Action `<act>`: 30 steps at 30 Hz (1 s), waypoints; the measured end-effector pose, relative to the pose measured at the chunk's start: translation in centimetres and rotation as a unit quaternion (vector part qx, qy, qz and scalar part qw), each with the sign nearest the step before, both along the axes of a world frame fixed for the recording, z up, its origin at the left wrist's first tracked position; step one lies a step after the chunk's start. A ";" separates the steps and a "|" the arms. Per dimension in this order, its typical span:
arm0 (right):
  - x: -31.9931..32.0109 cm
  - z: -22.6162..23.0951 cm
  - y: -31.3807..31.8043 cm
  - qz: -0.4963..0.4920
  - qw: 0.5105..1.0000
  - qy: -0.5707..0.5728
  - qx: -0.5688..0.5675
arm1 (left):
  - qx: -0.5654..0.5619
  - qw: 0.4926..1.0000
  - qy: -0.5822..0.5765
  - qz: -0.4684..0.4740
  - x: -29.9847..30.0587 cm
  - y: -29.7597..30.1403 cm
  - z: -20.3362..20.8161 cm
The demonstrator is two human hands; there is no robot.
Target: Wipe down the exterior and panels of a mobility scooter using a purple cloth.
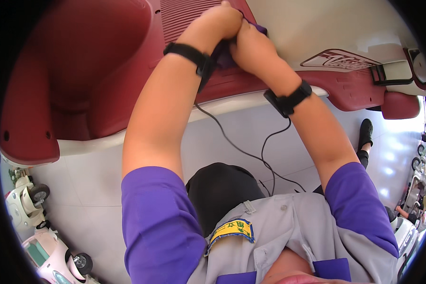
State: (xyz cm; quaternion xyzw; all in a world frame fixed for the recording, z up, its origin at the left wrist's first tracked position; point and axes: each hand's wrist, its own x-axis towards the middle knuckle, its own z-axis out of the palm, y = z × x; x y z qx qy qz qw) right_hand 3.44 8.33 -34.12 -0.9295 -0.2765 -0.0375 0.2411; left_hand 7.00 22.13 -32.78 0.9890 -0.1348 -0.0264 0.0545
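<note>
Both my hands meet over the ribbed red floorboard of a scooter, at the top of the view. A dark purple cloth is bunched between and under them, with one edge poking out beyond my right hand. My left hand is closed on the cloth, its fingers partly hidden and a little blurred. Pressed against it, my right hand is also closed around the cloth; its fingertips are out of sight. A black strap with a small box circles each wrist. The scooter's red panel lies left of my hands, its cream panel to the right.
Thin black cables hang from the wrist straps toward my lap. My black-clad knee is below the scooter's edge. A foot in a black clog stands at right. Parked scooters are at lower left, with more vehicles at right.
</note>
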 end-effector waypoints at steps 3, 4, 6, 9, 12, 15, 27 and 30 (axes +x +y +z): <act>-4.8 0.5 -3.0 0.030 0.999 0.027 -0.028 | 0.076 0.995 0.047 -0.037 -5.0 -2.8 0.2; -6.9 0.8 -4.5 0.034 0.998 0.023 -0.039 | 0.046 0.997 0.053 -0.011 -8.5 -4.4 1.8; -10.4 1.2 -6.5 0.081 0.996 -0.015 -0.013 | -0.024 0.999 0.035 -0.017 -12.5 -4.7 0.7; -9.3 0.8 -7.5 0.073 0.995 -0.063 -0.005 | -0.095 0.995 -0.016 0.024 -12.7 -5.4 0.0; -4.6 1.5 -4.4 0.088 0.996 -0.008 0.018 | -0.028 0.995 -0.035 0.089 -7.7 -4.5 0.2; 0.5 1.7 -1.4 0.075 0.997 0.014 -0.001 | -0.037 0.981 0.025 0.191 -2.5 -3.5 1.5; -9.3 1.0 -6.0 0.071 0.997 -0.003 0.016 | -0.076 0.981 -0.060 0.169 -12.3 -7.2 -0.6; -8.1 0.1 -5.9 0.077 0.996 -0.023 0.044 | -0.079 0.981 -0.059 0.168 -11.9 -7.2 -0.8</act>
